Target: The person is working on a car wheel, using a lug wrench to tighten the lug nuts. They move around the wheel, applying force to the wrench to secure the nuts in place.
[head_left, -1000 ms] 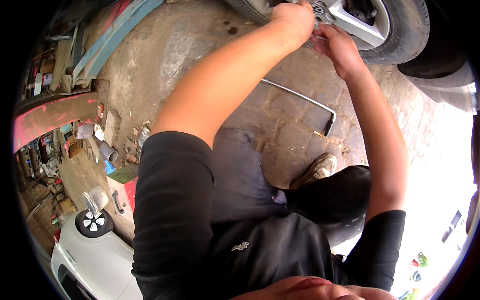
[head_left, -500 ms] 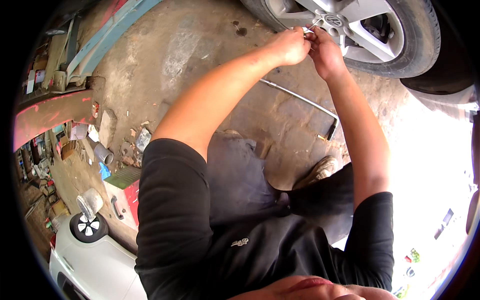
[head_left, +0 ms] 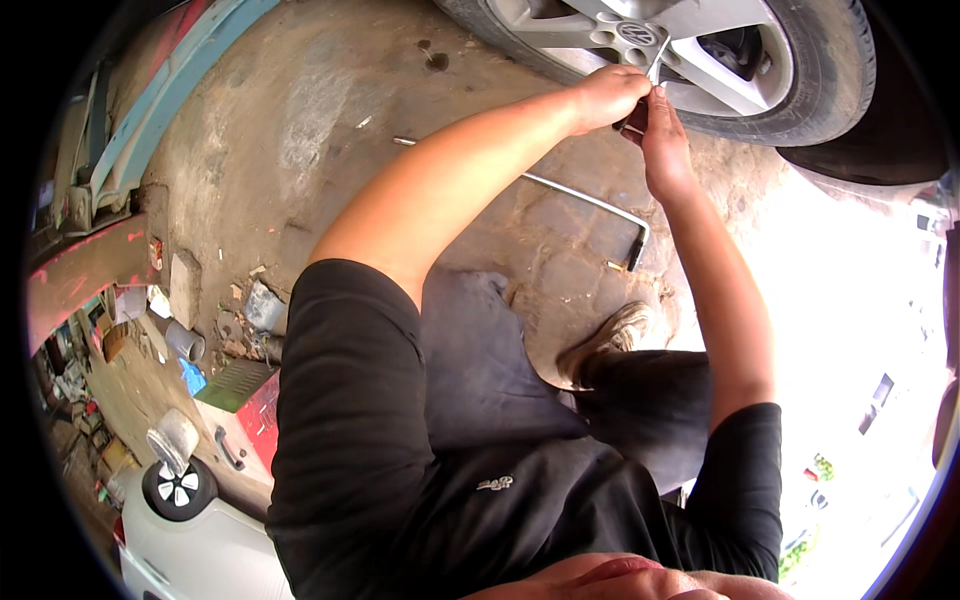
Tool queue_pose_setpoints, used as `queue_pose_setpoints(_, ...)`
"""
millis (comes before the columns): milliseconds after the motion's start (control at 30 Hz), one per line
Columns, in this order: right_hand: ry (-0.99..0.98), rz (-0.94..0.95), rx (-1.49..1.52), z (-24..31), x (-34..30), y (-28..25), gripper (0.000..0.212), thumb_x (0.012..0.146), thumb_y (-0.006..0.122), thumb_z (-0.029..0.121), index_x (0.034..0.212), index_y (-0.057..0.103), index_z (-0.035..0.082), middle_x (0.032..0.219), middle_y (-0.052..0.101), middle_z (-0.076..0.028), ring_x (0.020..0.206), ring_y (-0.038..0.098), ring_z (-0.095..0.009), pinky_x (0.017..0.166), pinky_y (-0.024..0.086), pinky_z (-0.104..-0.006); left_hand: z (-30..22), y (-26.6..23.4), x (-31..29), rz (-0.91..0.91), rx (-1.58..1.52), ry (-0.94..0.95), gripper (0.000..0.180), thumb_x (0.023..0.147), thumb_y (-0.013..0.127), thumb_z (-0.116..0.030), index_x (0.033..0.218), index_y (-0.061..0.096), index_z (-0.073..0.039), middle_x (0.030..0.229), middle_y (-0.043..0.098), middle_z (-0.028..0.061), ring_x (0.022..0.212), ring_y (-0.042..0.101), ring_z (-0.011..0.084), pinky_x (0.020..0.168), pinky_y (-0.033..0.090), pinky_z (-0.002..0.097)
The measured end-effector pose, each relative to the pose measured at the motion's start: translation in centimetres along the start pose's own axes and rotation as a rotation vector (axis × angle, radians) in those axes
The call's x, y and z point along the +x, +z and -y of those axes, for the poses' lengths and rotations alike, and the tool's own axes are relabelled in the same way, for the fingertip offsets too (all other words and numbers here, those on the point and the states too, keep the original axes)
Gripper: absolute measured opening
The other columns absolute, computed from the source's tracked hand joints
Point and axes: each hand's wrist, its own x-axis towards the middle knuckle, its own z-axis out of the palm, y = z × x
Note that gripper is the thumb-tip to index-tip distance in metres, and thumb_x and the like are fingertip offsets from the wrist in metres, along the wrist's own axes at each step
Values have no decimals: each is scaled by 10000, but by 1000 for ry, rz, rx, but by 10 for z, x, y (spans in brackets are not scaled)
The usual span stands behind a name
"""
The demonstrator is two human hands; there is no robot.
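Observation:
Both my hands meet at the silver alloy wheel (head_left: 715, 72) of a car, just below its round centre cap (head_left: 637, 35). A slim, shiny metal tool (head_left: 656, 64) rises from between them, its tip beside the bolt holes right of the cap. My left hand (head_left: 608, 98) is closed at the tool's lower part, its fingertips partly hidden. My right hand (head_left: 665, 148) is closed around the tool's dark lower end, thumb pointing up. The tool's exact kind is hard to make out.
Behind my forearm, a long L-shaped metal bar (head_left: 590, 200) lies on the stained floor. A red and green metal box (head_left: 240, 390) stands to the left, near rubble and a grey pipe piece (head_left: 185, 342). A blue lift arm (head_left: 150, 110) is at the far left; a white car (head_left: 190, 545) is lower left.
My hands have shifted from the near left of the centre cap to its right side. More of the metal tool now shows. The whole view has also moved slightly.

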Motion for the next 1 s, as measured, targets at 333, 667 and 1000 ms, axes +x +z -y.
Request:
queue_pose_setpoints(333, -191, -123, -279, -27, 5, -7, 218, 978, 495, 283, 1006, 546, 74, 673, 449, 55, 578, 386, -46, 513, 340, -215, 36, 1, 38, -266, 213, 209, 293, 878, 502, -253, 930, 633, 5, 845, 645, 76, 772, 598, 173, 715, 477, 314)
queue_pose_setpoints(667, -393, -268, -616, -17, -1, -13, 302, 945, 525, 306, 995, 590, 16, 805, 621, -168, 749, 589, -295, 711, 462, -382, -6, 5, 7, -128, 278, 307, 667, 834, 455, 32, 1420, 136, 35, 967, 629, 139, 882, 620, 212, 768, 504, 319)
queue_pose_setpoints(1000, -452, -243, -569, -6, 5, -10, 277, 947, 490, 249, 1074, 588, 23, 971, 628, -207, 919, 599, -363, 787, 462, -415, 10, 11, 5, -107, 354, 366, 767, 879, 447, -24, 1467, -44, -12, 1208, 569, 218, 1102, 570, 302, 919, 450, 355)
